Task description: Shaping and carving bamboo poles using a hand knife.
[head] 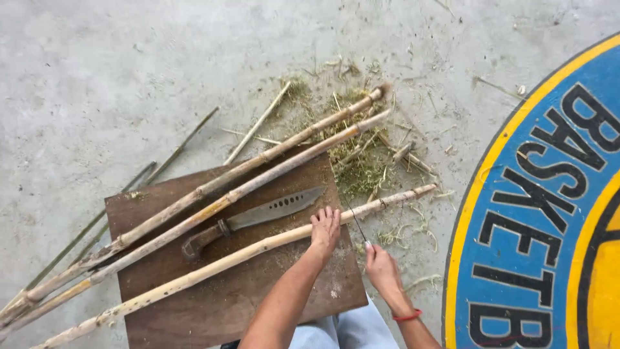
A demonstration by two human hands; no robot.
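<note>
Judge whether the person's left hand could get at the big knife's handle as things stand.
Probably yes. The left hand rests on the nearest cane, and the knife lies uncovered on the wooden board just beyond it, with nothing over its handle.

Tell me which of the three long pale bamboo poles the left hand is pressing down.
The nearest pale bamboo pole, lying alone below the machete; the left hand rests on it. The other two poles lie paired above the blade.
</note>
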